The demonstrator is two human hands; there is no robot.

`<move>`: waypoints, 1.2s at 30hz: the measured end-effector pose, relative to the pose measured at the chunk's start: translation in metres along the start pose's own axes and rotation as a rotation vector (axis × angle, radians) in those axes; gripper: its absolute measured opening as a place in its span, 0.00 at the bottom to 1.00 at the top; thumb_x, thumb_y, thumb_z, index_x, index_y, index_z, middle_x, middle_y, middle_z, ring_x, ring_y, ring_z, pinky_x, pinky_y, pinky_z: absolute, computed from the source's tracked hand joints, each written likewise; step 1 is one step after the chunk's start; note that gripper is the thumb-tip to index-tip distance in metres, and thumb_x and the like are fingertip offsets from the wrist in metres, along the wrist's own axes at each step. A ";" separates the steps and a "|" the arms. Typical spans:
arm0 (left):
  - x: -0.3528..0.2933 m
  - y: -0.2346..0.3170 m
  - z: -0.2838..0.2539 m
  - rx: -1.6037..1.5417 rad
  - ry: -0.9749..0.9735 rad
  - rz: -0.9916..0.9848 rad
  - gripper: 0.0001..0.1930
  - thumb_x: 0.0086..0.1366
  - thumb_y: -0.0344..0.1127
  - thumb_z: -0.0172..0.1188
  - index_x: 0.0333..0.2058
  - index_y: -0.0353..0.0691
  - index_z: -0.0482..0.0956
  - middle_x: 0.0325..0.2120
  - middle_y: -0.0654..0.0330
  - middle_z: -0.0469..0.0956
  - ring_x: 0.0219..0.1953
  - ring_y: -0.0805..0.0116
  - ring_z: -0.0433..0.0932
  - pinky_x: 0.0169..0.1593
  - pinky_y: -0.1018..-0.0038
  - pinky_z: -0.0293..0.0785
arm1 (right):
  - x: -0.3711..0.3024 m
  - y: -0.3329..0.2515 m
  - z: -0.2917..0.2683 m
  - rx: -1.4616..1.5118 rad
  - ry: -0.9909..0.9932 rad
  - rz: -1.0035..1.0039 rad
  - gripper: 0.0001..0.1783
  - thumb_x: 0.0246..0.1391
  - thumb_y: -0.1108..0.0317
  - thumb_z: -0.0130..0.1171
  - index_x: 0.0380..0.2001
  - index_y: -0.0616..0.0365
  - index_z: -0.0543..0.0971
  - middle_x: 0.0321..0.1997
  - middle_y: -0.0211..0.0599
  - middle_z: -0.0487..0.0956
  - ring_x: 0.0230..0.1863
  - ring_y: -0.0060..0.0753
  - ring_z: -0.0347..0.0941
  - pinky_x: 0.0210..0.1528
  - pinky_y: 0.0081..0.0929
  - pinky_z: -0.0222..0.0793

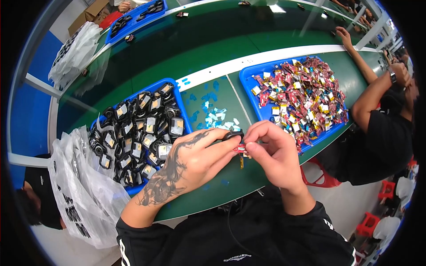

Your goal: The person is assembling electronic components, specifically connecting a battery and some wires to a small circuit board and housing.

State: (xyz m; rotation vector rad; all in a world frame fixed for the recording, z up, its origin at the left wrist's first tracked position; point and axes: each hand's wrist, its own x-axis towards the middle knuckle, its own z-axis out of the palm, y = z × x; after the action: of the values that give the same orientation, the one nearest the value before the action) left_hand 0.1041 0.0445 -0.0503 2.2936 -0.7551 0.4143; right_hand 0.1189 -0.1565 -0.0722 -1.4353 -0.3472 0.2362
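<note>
Above the green bench, both of my hands meet close together. My left hand [197,155], palm down, has its fingers closed round a small black plastic casing [233,134]. Right by its fingertips is a small red circuit board [240,149], from which a thin yellowish strip [242,163] hangs down. The thumb and forefinger of my right hand [277,155] are pinched at the board's right end. Fingers hide part of the board, and I cannot tell whether it is joined to the casing.
On the left, a blue tray [184,106] holds many black casings beside plastic bags [82,186]. A second blue tray [249,95], on the right, is heaped with red boards and parts. Blue-white film scraps [216,116] lie between. A co-worker's arm [372,99] is at right, near the conveyor [213,40].
</note>
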 end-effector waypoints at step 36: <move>-0.011 0.012 0.041 -1.108 0.284 -0.539 0.18 0.63 0.16 0.54 0.53 0.28 0.74 0.51 0.54 0.72 0.50 0.69 0.76 0.54 0.77 0.76 | -0.004 0.021 0.025 -0.045 0.380 -0.248 0.14 0.50 0.82 0.64 0.35 0.61 0.69 0.33 0.33 0.76 0.28 0.14 0.70 0.32 0.11 0.66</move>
State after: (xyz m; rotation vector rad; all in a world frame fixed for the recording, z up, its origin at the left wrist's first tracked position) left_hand 0.0916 0.0132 -0.0789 1.2554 -0.1063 0.0208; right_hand 0.1072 -0.1320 -0.0906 -1.4308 -0.2155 -0.2459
